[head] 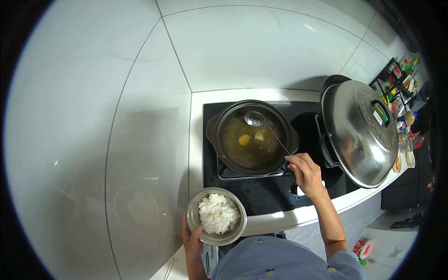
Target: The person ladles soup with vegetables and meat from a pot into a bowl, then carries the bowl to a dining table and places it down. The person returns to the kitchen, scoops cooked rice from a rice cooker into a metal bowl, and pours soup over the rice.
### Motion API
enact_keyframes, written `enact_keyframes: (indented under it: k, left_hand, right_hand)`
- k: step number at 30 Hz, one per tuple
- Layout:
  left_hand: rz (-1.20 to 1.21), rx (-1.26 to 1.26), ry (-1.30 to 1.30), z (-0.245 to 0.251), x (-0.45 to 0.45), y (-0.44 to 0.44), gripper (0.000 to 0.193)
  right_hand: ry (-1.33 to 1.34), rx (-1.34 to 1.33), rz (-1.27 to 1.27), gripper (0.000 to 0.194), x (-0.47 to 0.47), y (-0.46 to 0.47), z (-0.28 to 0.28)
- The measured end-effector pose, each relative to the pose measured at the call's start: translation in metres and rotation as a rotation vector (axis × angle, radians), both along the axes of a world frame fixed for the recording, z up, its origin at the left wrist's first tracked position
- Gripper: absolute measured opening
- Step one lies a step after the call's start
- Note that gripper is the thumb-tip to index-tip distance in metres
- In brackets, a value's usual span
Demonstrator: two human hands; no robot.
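Note:
My left hand (193, 241) grips the rim of a stainless steel bowl (240, 224) at the counter's front edge. White cooked rice (217, 214) is heaped inside it. Over the cooktop, my right hand (306, 174) pinches the thin handle of a metal ladle (254, 119). The ladle's bowl sits at the far side of a dark clay pot (213, 134), over or at the liquid's surface; I cannot tell how deep. Cloudy yellowish broth (241, 154) fills much of the pot. A yellow slice (244, 140) and a pale chunk (259, 136) show in the broth.
The pot stands on the left burner of a black glass gas cooktop (252, 196). At the right is a large wok with a domed steel lid (357, 140). Beyond it are a black rack (390, 80) and several bottles (409, 119). A tiled wall (147, 150) closes the left side.

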State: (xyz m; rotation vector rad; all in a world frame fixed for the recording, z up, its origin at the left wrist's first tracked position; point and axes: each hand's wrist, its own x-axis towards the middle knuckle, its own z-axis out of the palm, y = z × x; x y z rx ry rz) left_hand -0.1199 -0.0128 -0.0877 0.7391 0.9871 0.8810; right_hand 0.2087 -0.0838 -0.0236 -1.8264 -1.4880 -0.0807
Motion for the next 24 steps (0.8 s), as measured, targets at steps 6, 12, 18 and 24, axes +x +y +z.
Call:
enact_keyframes:
  k: [6,12,18,24]
  left_hand:
    - [-0.011,0.023,-0.026,-0.001,-0.001,0.0,0.067]
    - [-0.025,0.045,0.03,0.014,0.006,-0.001,0.064]
    - [-0.035,0.129,0.072,0.036,0.017,0.002,0.059]
    - [-0.101,0.224,0.142,0.054,0.021,0.005,0.052]
  right_hand:
    - [0.229,-0.014,-0.051,0.013,-0.007,0.011,-0.007]
    - [0.601,0.05,-0.22,0.021,-0.007,0.02,-0.005]
    - [0.8,0.14,-0.238,0.026,0.0,0.009,0.029]
    - [0.779,0.154,-0.217,0.029,-0.015,-0.018,0.085]
